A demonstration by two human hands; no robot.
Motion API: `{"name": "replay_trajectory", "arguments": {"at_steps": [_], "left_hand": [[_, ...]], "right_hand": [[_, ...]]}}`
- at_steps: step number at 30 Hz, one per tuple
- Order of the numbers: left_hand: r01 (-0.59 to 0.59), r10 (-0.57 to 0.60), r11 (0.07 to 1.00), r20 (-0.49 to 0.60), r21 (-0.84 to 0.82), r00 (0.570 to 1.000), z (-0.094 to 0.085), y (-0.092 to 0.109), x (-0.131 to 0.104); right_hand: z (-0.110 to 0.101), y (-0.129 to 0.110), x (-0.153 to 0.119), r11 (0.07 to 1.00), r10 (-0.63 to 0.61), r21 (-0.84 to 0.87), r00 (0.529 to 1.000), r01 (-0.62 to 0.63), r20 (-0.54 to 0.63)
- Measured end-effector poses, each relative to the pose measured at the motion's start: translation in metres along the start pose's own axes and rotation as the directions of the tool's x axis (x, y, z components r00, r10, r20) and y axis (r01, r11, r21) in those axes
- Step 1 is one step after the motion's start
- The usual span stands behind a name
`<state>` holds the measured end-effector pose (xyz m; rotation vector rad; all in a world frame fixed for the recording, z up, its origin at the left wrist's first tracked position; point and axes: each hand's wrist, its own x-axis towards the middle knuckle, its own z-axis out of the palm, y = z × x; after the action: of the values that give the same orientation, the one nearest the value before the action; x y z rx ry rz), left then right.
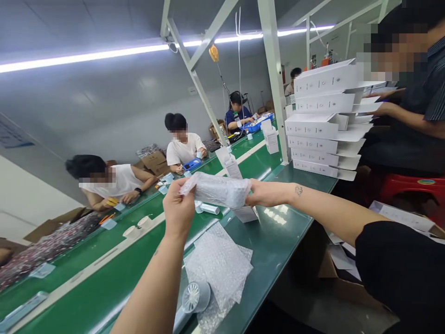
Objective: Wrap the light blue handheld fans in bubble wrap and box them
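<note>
Cylindrical bundle in crinkled clear bubble wrap, both hands gripping

Wrapped item: an elongated bundle in clear bubble wrap, contents pale and blurred by the film. It's up off the worktop, roughly horizontal, slightly lower at the right end. My left hand pinches the loose, crumpled film at one end; my right hand grips the fuller, rounded end. Wrap is closed around the middle, film wrinkled. Can't make out the contents' exact shape.
</note>
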<state>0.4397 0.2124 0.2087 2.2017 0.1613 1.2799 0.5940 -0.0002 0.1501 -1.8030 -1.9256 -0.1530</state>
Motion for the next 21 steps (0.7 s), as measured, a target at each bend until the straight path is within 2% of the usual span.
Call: {"name": "replay_trajectory", "arguments": {"at_steps": [3,5,6,7,8,10,12,13,15,17,19,20,21], "left_hand": [[-0.12,0.119,0.988,0.012,0.098,0.993,0.0,-0.003,0.006],[-0.229,0.224,0.961,0.05,0.154,0.973,0.001,-0.001,0.013],[-0.311,0.297,0.933,0.098,0.184,0.95,0.002,0.002,0.018],[-0.407,0.376,0.889,0.174,0.209,0.91,0.002,0.006,0.023],[-0.506,0.444,0.832,0.274,0.225,0.853,0.001,0.012,0.028],[-0.667,0.507,0.71,0.495,0.223,0.705,-0.001,0.027,0.04],[-0.749,0.46,0.637,0.689,0.184,0.56,-0.002,0.043,0.051],[-0.762,0.408,0.625,0.762,0.169,0.503,0.0,0.05,0.056],[-0.758,0.274,0.63,0.864,0.171,0.422,0.008,0.059,0.059],[-0.734,0.128,0.645,0.916,0.213,0.379,0.019,0.06,0.052],[-0.706,0.024,0.667,0.941,0.236,0.338,0.028,0.055,0.037],[-0.689,-0.006,0.681,0.942,0.25,0.335,0.03,0.05,0.028],[-0.666,-0.028,0.691,0.931,0.28,0.363,0.03,0.046,0.018]], "right_hand": [[-0.006,0.01,-0.002,0.996,-0.084,0.013,0.994,0.084,0.067],[-0.005,0.016,-0.003,0.995,-0.069,0.081,0.996,0.063,0.063],[-0.002,0.018,-0.003,0.991,-0.035,0.129,0.998,0.029,0.046],[0.002,0.019,-0.003,0.983,0.01,0.184,1.0,-0.014,0.022],[0.008,0.02,-0.002,0.969,0.061,0.241,0.998,-0.058,-0.007],[0.023,0.02,0.0,0.923,0.171,0.36,0.982,-0.133,-0.077],[0.038,0.017,0.003,0.871,0.257,0.461,0.956,-0.168,-0.138],[0.045,0.014,0.006,0.857,0.276,0.488,0.948,-0.167,-0.161],[0.054,0.01,0.01,0.859,0.236,0.498,0.955,-0.119,-0.18],[0.059,0.007,0.012,0.867,0.154,0.496,0.972,-0.047,-0.177],[0.063,0.006,0.012,0.855,0.133,0.519,0.973,-0.018,-0.186],[0.065,0.006,0.01,0.84,0.157,0.542,0.968,-0.026,-0.198],[0.068,0.006,0.008,0.821,0.197,0.569,0.959,-0.047,-0.205]]}}
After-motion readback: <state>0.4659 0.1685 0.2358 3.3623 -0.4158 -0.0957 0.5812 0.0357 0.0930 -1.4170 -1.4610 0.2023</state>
